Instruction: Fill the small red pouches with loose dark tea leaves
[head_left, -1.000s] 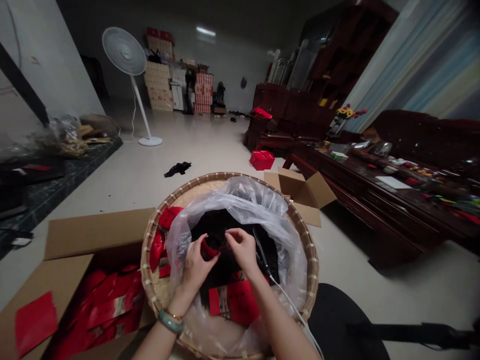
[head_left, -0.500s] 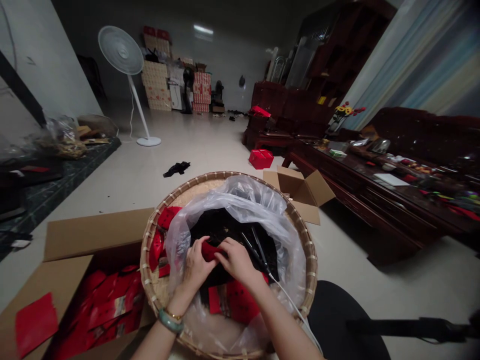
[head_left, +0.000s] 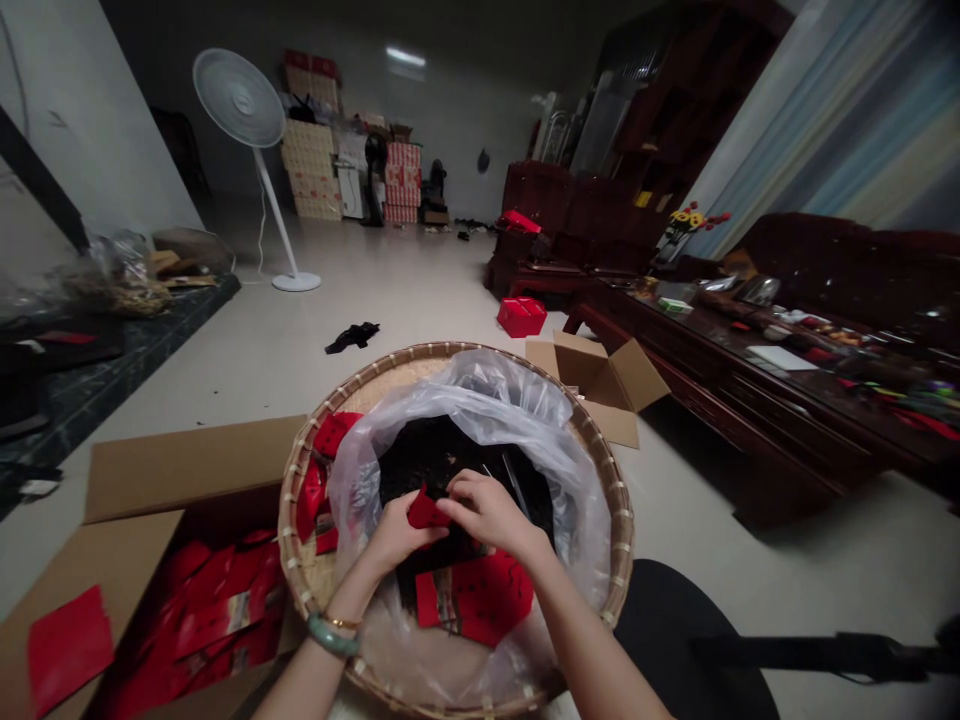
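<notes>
Over the plastic-lined basket, my left hand (head_left: 399, 532) pinches a small red packet (head_left: 426, 511), its top corner pointing up. My right hand (head_left: 486, 512) is at the packet's right side, fingers curled and thumb against its edge. Below both hands is dark loose material (head_left: 420, 450), too dim to name, inside a clear plastic bag (head_left: 360, 460). A larger printed red packet (head_left: 491, 598) lies on the near part of the bag. Thin metal tips of a tool (head_left: 514, 478) show behind my right hand, which hides the rest.
The round woven basket (head_left: 622, 500) holds more red packets (head_left: 335, 434) at its left. A carton (head_left: 199, 465) of red packets stands at left, an open carton (head_left: 600, 385) beyond. A black round base (head_left: 690, 640) is at right; a white fan (head_left: 296, 282) stands farther off.
The red packet has turned upward, its corner now raised in my left hand. My right hand has shifted right and up, uncovering more of the printed packet and covering most of the corded tool.
</notes>
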